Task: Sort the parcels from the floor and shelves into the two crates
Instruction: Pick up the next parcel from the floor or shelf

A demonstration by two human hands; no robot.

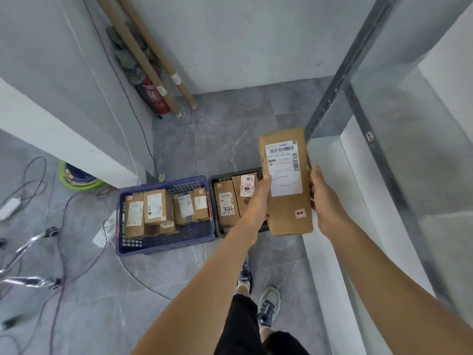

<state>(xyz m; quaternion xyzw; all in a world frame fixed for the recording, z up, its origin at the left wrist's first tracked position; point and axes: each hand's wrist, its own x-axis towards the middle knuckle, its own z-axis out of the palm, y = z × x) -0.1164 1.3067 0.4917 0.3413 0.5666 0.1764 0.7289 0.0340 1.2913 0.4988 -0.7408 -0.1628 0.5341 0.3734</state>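
I hold a long brown cardboard parcel (289,208) upright in front of me, its white shipping label facing me. My left hand (258,198) grips its left edge and my right hand (323,201) grips its right edge. Below on the floor stand two crates side by side. The blue crate (163,244) on the left holds several brown parcels (156,210). The black crate (213,198) on the right holds two parcels (226,206) that show; the held parcel and my left arm hide its right part.
A grey metal shelf unit (358,103) with white boards rises at my right. Cardboard tubes (153,60) and a red fire extinguisher (153,94) lean in the far corner. Cables (61,252), a power strip (103,230) and a chrome frame (28,247) lie on the floor at left.
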